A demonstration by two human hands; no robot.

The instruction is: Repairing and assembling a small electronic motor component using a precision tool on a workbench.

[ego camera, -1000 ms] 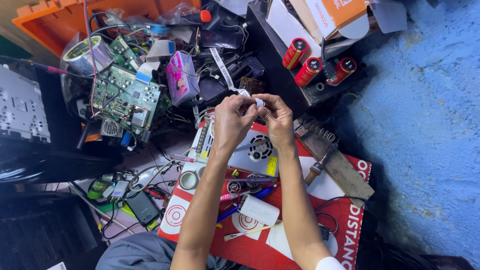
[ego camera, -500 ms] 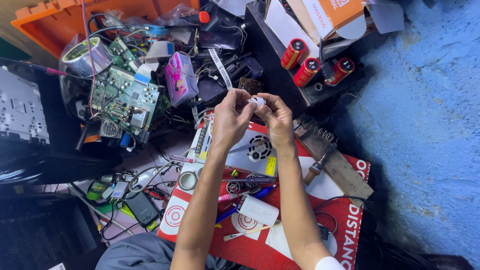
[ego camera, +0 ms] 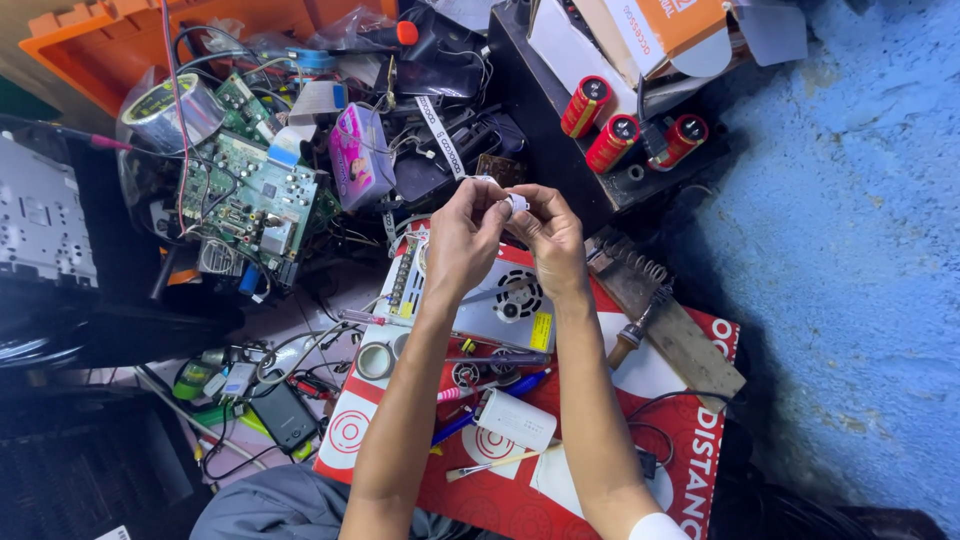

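Head cam, hands (ego camera: 505, 228) still pinching small white part (ego camera: 515, 203), unmoved

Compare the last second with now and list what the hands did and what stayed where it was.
Hardly anything moved. Both hands, the left hand and the right hand, keep pinching the same small white part between their fingers, raised above the silver box with a fan grille. They only shifted slightly. The three red cylinders, the green circuit board and the red printed sheet lie as before.
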